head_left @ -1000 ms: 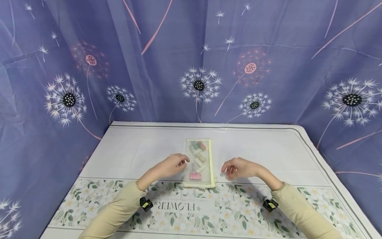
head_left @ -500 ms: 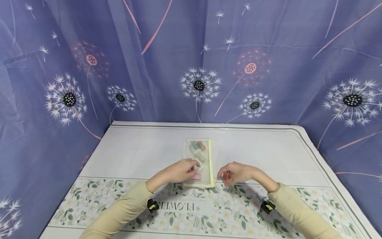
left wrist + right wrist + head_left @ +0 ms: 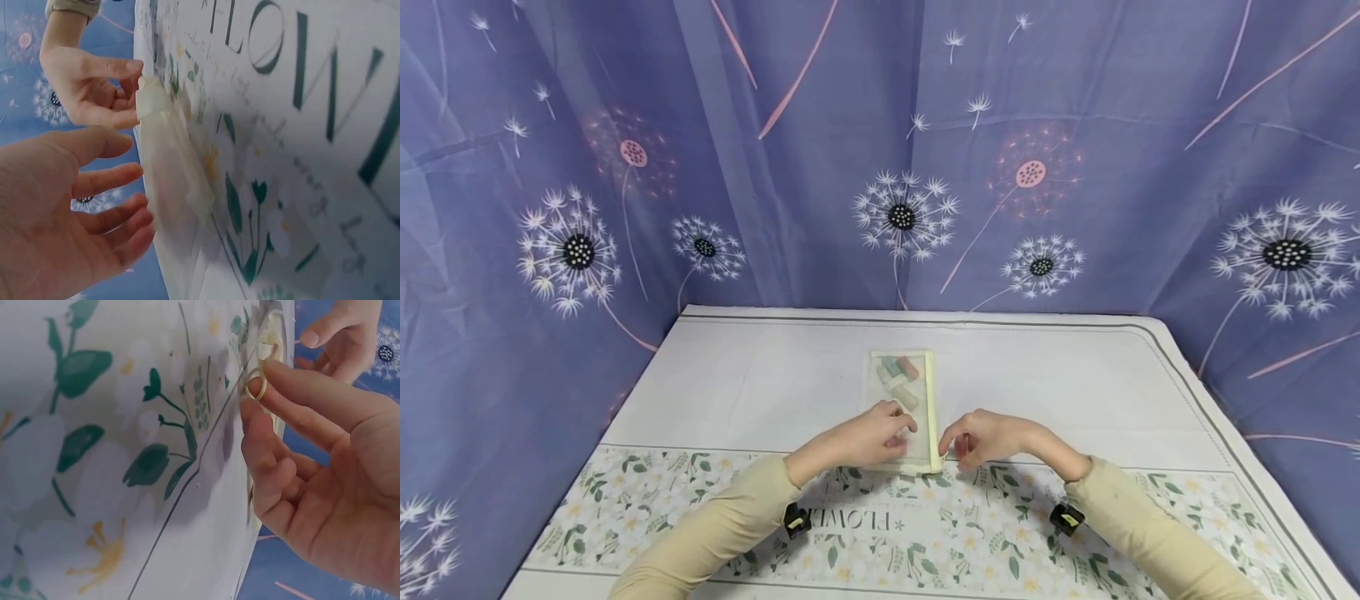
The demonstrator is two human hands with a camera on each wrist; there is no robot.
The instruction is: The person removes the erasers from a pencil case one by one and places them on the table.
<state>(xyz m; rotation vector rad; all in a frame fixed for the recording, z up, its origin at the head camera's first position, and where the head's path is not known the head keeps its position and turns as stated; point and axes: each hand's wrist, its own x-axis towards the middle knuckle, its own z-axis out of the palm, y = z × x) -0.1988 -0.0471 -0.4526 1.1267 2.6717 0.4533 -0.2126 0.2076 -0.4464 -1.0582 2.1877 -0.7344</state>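
Observation:
A see-through zip pouch (image 3: 929, 408) with pale yellow edging lies flat mid-table, its zipper edge on the right. Inside show several small blocks, among them a green one (image 3: 891, 366), a reddish one (image 3: 907, 367) and a beige one (image 3: 904, 397). My left hand (image 3: 871, 435) hovers over the near half of the pouch, fingers loosely bent and holding nothing; it covers the pink item there. At the near right corner my right hand (image 3: 988, 436) pinches the thin yellow loop of the zipper pull (image 3: 262, 380) between thumb and index finger.
The white tabletop cloth (image 3: 1045, 367) carries a printed floral band (image 3: 1022, 533) along its near side, with the upside-down word FLOWER. A blue dandelion-print curtain (image 3: 805, 167) hangs round the back and sides. Each wrist wears a small black camera (image 3: 1067, 518).
My left hand has moved right and nearer, from the pouch's left edge to over its near half. My right hand has come in left and down, taking hold of the zipper pull. The pouch stays put.

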